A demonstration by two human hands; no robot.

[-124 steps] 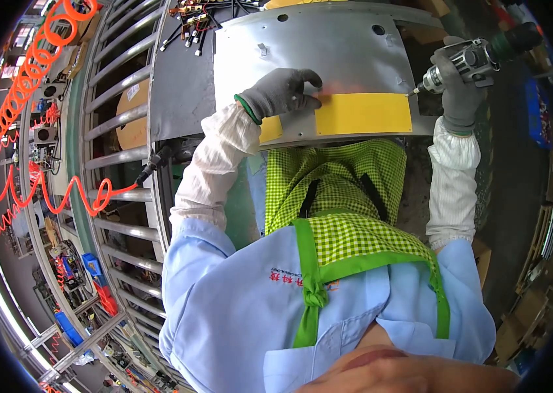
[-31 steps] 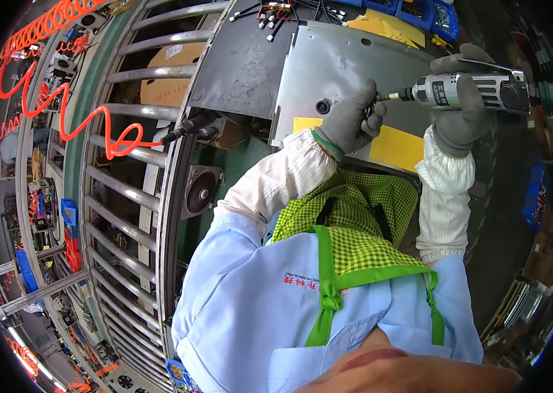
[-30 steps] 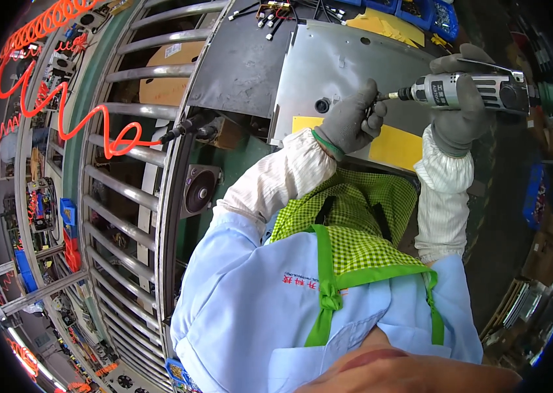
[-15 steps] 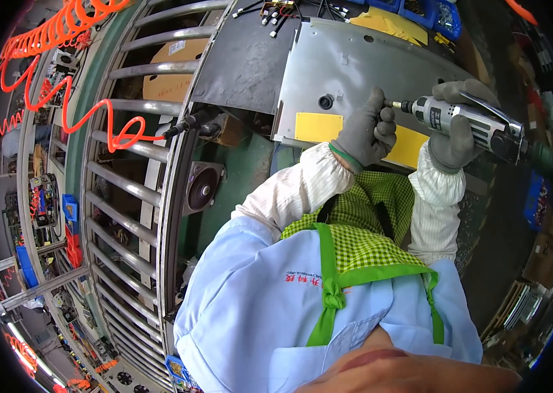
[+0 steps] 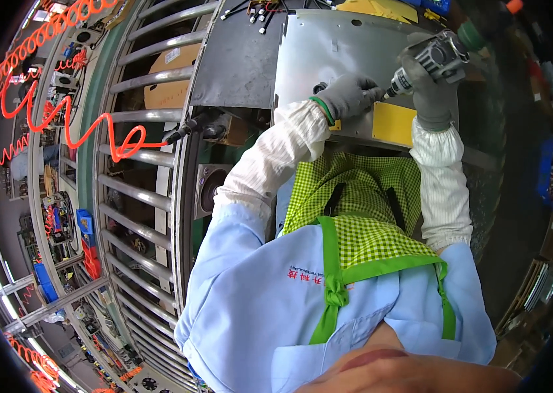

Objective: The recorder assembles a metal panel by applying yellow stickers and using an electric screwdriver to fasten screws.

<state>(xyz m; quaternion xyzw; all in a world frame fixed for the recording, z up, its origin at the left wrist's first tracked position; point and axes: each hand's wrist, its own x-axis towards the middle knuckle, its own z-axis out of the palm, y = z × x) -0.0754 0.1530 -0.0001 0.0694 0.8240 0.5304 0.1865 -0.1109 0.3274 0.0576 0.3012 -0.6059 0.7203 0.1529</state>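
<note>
My right hand [image 5: 429, 92], in a grey glove, grips a silver-grey power tool [image 5: 439, 59] with a narrow nose pointing down and to the left. Close to that nose is my gloved left hand [image 5: 347, 98], its fingertips drawn together; whatever they pinch is too small to make out. Both hands are over the near part of a grey sheet-metal panel [image 5: 319, 52]. A yellow rectangular pad [image 5: 392, 124] lies at the panel's near edge, below the tool's tip. Beside my left hand a small black round part [image 5: 319, 87] is partly covered.
A dark work surface [image 5: 234, 65] adjoins the panel on the left, with cables and connectors [image 5: 263, 16] at its far end. Further left runs a metal roller conveyor [image 5: 142, 157]. An orange coiled hose [image 5: 87, 128] hangs across it, ending in a black tool [image 5: 188, 128].
The power tool has swung so that its rear points up and right and its nose sits lower. My left hand has moved left and turned, fingers now pointing right toward the nose.
</note>
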